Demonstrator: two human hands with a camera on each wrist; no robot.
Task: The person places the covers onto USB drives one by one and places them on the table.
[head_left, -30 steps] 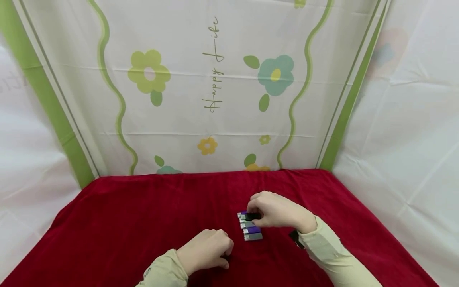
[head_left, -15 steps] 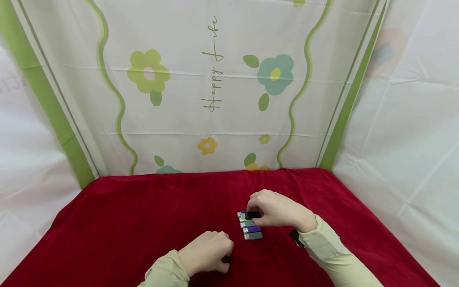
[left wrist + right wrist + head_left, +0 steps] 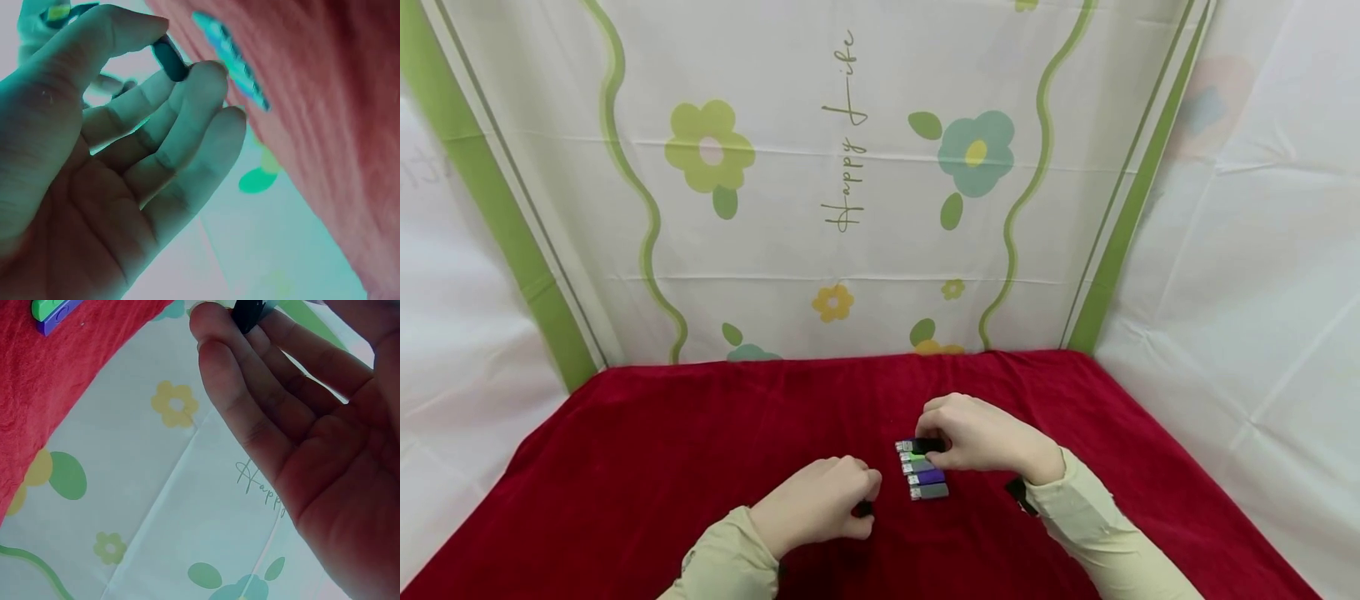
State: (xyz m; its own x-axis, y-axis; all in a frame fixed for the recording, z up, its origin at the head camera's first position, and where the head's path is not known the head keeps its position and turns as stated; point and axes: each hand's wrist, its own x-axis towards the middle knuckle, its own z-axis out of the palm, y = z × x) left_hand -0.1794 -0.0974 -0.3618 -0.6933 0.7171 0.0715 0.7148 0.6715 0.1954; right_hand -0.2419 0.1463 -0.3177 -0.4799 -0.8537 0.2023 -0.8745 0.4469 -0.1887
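Observation:
Several USB flash drives lie side by side in a short column on the red cloth, metal plugs to the left. Among them are a grey one (image 3: 934,491) at the near end, a purple one (image 3: 931,477) behind it and a bright green one (image 3: 917,457). My right hand (image 3: 981,433) pinches a black flash drive (image 3: 928,446) at the column's far end, where it overlaps another purple one. To the left of the column, my left hand (image 3: 820,504) holds a small black oblong piece (image 3: 170,59) between thumb and fingertips; the fingers hide most of it in the head view.
The red cloth (image 3: 700,450) covers the table. A white curtain (image 3: 880,192) with printed flowers hangs at its back edge, and white sheets (image 3: 1247,275) stand at both sides. A black band (image 3: 1021,496) shows at the right wrist.
My left hand has closed on the small black piece and moved up and slightly left with it. The black flash drive in my right hand has shifted slightly away, showing more of the green one.

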